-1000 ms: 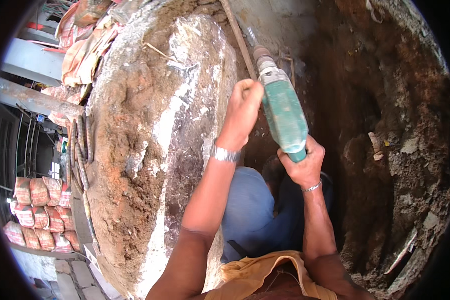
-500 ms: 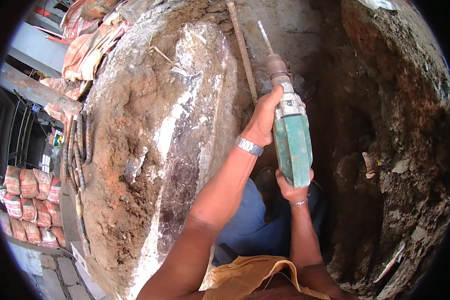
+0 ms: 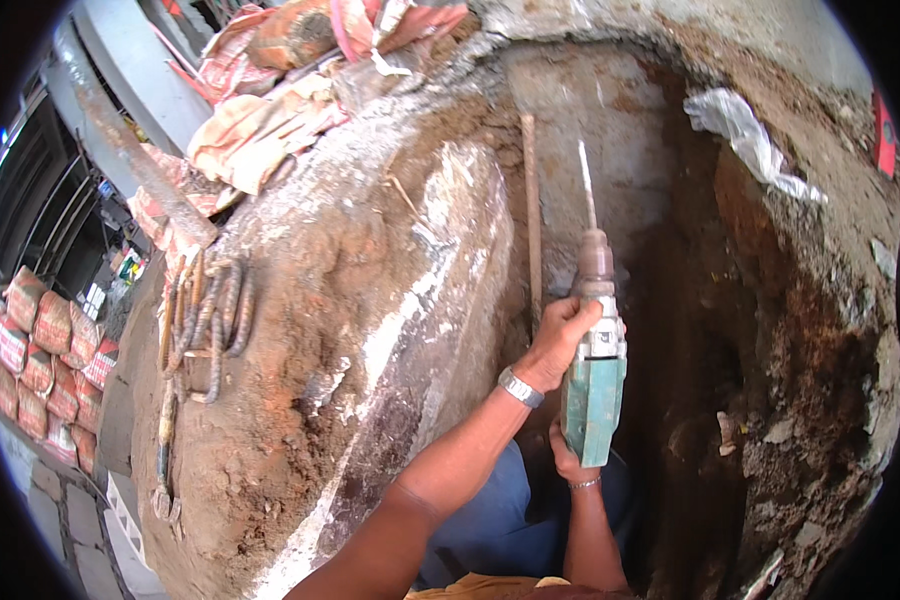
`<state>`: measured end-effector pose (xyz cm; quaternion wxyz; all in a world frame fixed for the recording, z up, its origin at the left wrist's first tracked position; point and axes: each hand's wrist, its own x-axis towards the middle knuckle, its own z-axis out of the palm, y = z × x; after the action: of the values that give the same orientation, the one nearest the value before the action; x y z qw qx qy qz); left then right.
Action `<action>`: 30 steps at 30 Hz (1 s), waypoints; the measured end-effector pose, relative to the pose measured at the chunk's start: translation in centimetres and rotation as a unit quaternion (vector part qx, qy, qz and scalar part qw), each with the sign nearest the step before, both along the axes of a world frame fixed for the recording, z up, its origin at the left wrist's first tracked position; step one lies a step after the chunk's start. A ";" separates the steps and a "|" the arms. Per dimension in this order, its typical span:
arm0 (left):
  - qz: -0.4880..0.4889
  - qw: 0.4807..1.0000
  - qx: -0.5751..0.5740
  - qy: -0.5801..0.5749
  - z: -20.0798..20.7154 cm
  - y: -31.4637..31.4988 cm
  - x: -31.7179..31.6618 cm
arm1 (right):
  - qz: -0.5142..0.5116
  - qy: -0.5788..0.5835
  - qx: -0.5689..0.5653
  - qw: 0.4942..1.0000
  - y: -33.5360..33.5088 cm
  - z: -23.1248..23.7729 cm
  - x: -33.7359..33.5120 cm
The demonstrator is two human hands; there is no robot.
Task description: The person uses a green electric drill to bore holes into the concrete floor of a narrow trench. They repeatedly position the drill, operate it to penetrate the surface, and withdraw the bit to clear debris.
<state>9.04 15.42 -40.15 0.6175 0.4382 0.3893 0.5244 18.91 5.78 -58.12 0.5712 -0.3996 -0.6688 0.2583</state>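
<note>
A green and grey power drill (image 3: 594, 390) points away from me, toward the far concrete wall of the pit. Its long bit (image 3: 587, 188) ends short of that wall in the picture; whether it touches cannot be told. Behind the brown chuck, my left hand (image 3: 562, 345) wraps round the drill's grey front housing, thumb on top. My right hand (image 3: 570, 458) is closed at the drill's rear end, its grip mostly hidden by the green body. Just left of the drill, a wooden handle (image 3: 532, 215) leans upright in the pit.
An earth bank (image 3: 300, 340) with white streaks rises on the left, bearing bent steel bars (image 3: 210, 310) and crumpled sacks (image 3: 270, 130). Rough soil (image 3: 810, 330) walls the right side, with a white plastic sheet (image 3: 740, 135) on its edge. Filled bags (image 3: 55, 350) are stacked far left.
The view has tilted up and turned, bringing the far wall and plastic sheet into sight. The drill and both hands now appear lower in the picture, with the hold unchanged.
</note>
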 end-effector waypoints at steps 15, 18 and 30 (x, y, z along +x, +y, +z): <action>0.016 1.000 -0.027 0.001 -0.9 0.6 -2.4 | 0.051 -0.017 0.035 0.998 0.2 1.0 -0.9; 0.012 1.000 -0.026 0.001 -1.6 0.4 -3.0 | 0.083 0.061 -0.054 0.993 -0.6 1.0 -1.4; 0.034 0.996 0.011 0.079 -1.9 -1.7 -4.4 | 0.163 0.257 -0.207 0.930 -0.7 -2.2 -4.2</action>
<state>4.62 13.68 -42.08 0.5618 0.4715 0.4458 0.5131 14.66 5.12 -60.27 0.5785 -0.3144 -0.4864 0.5744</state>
